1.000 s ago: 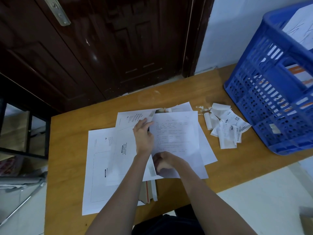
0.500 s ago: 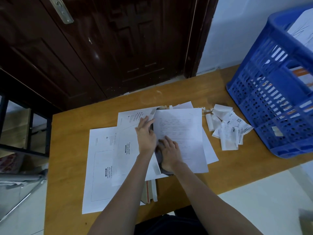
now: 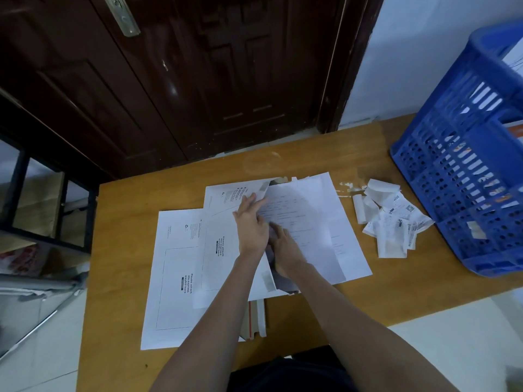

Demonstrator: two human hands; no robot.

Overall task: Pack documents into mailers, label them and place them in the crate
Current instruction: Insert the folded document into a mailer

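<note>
1. Your left hand [image 3: 252,224] lies on the upper mailer [image 3: 223,244], fingers nearly straight and spread toward its open right edge, holding that edge up; it does not curl round anything that you can see.
2. Your right hand [image 3: 284,250] rests palm down on the printed documents [image 3: 308,219], fingers flat and pointing toward the mailer's mouth, pressing the sheets rather than pinching them; part of the hand sits in shadow at the opening, so whether the thumb hooks under the paper you cannot tell.
3. The documents lie in the middle of the wooden table [image 3: 311,154], their left edge tucked at the mailer's opening, the rest fanned out to the right.
4. A second mailer [image 3: 175,278] lies flat beneath and left of the first; narrow folded pieces with a red strip [image 3: 254,318] poke out below.
5. A heap of crumpled label scraps [image 3: 390,222] sits right of the documents, just beside the blue crate [image 3: 464,176] at the table's right end; white mailers show inside the crate.
</note>
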